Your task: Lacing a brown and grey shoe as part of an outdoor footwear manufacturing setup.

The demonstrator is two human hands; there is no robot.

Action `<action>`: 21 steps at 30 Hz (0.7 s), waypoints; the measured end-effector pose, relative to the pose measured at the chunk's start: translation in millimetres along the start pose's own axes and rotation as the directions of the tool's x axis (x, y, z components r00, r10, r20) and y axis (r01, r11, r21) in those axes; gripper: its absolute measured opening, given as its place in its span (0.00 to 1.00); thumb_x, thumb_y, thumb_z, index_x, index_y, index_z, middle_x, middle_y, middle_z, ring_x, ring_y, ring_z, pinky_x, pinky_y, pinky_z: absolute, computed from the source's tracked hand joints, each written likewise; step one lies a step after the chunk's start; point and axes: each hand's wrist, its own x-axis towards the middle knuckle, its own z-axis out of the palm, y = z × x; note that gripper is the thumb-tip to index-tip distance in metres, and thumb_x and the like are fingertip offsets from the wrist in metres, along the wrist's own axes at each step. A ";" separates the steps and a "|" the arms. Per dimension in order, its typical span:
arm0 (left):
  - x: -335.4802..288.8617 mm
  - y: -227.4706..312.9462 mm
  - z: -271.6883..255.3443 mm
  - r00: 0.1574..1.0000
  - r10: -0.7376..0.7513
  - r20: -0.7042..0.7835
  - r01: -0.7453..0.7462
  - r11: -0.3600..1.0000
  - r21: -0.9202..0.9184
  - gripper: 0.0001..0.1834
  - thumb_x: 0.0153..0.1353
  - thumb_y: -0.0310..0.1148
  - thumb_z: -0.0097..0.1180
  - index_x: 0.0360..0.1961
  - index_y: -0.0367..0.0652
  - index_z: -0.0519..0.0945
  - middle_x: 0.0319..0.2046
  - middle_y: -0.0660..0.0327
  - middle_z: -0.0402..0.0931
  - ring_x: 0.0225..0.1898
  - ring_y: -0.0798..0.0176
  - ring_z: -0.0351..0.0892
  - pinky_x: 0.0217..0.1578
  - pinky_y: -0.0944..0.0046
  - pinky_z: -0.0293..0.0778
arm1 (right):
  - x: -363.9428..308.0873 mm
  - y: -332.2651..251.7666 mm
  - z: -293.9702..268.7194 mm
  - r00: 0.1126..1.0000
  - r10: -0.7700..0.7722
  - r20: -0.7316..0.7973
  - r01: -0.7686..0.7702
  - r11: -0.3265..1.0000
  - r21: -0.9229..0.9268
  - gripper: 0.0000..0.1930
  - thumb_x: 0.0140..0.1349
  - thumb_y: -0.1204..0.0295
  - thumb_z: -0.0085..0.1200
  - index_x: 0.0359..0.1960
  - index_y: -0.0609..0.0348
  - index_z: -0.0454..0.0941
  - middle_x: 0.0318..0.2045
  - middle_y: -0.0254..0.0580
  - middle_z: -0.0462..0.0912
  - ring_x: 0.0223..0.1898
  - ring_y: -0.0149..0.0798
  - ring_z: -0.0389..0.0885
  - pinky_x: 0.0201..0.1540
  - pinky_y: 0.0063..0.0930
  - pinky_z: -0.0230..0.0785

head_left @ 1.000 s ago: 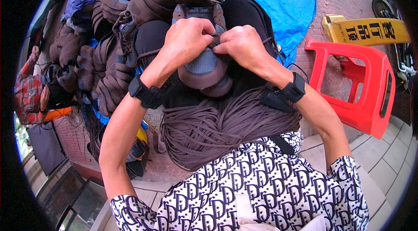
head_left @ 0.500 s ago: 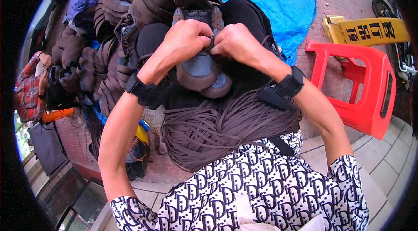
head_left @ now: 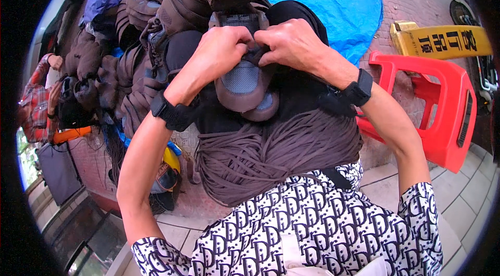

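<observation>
A brown shoe (head_left: 238, 88) with a blue-grey mesh toe lies between my knees, its toe towards me. A second shoe toe (head_left: 263, 108) shows partly beneath it. My left hand (head_left: 224, 51) is closed in a pinch at the left edge of the shoe's lacing area. Opposite it, my right hand (head_left: 291, 44) grips the dark material at the right edge. The fingertips nearly meet and hide any lace end between them. Across my lap lies a thick bundle of brown shoelaces (head_left: 276, 153).
Nested brown shoe uppers (head_left: 140, 10) are heaped at the left and ahead. A blue tarp (head_left: 333, 10) spreads at the far right. A red plastic stool (head_left: 448, 114) stands at my right, near a yellow board (head_left: 442, 40). Another person (head_left: 39, 104) sits at the far left.
My right hand has turned over the shoe, now gripping dark material at the lacing area. My left hand stays at the left edge. The view has shifted slightly.
</observation>
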 end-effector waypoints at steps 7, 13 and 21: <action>16.4 11.6 -12.9 0.952 -0.066 0.300 0.097 0.991 -0.088 0.11 0.46 0.30 0.52 0.32 0.43 0.79 0.20 0.53 0.75 0.23 0.57 0.77 0.27 0.60 0.72 | -6.6 3.5 3.3 0.988 -0.040 -0.149 0.044 0.999 0.022 0.15 0.36 0.59 0.60 0.23 0.53 0.73 0.17 0.41 0.75 0.22 0.45 0.77 0.21 0.35 0.67; 16.4 0.5 -6.0 0.959 0.178 0.222 -0.172 0.984 -0.050 0.10 0.47 0.32 0.51 0.31 0.39 0.77 0.23 0.50 0.75 0.28 0.49 0.76 0.30 0.56 0.71 | -6.7 4.3 3.5 0.974 -0.026 -0.224 0.053 0.992 0.115 0.15 0.35 0.59 0.61 0.21 0.52 0.72 0.16 0.38 0.74 0.22 0.44 0.76 0.20 0.35 0.66; -2.2 -3.1 -8.6 0.981 0.192 0.037 -0.194 0.980 0.040 0.05 0.50 0.26 0.51 0.29 0.37 0.72 0.26 0.50 0.72 0.32 0.47 0.73 0.33 0.58 0.69 | -4.3 0.2 0.9 0.981 0.078 -0.178 -0.048 0.984 0.170 0.16 0.37 0.57 0.60 0.21 0.53 0.72 0.18 0.38 0.75 0.23 0.44 0.76 0.23 0.36 0.67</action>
